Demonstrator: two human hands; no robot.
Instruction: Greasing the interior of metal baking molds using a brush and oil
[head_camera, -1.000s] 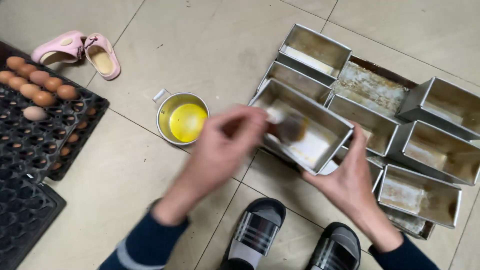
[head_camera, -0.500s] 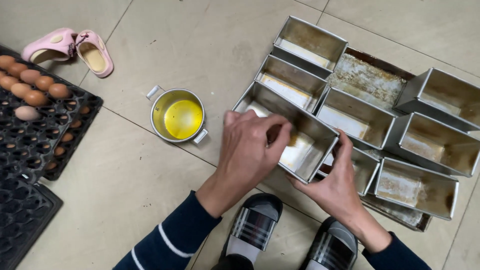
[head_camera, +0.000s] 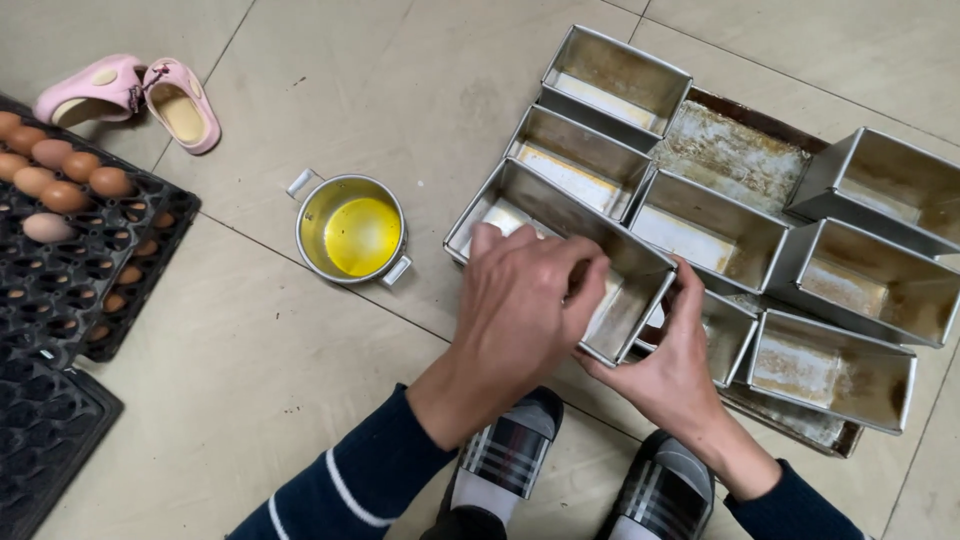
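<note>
My left hand (head_camera: 525, 300) reaches down into a long metal loaf tin (head_camera: 520, 195). Its fingers are curled shut around a small brush that is almost fully hidden under them. My right hand (head_camera: 670, 365) grips the near right end of the same tin, thumb on the outer wall. The tin lies aslant at the left edge of a dark baking tray (head_camera: 730, 150). To the left, on the tiled floor, stands a small metal pot (head_camera: 315, 205) with yellow liquid in it.
Several more loaf tins (head_camera: 705, 230) crowd the tray, some tilted. A black egg tray (head_camera: 90, 260) with brown eggs (head_camera: 60, 175) lies at the far left. Pink slippers (head_camera: 130, 95) lie at the top left. My feet in plaid slippers (head_camera: 510, 450) are just below the hands.
My left hand moved from above the tin's left side down into it, toward its near right end. My right hand kept its hold on the tin's end.
</note>
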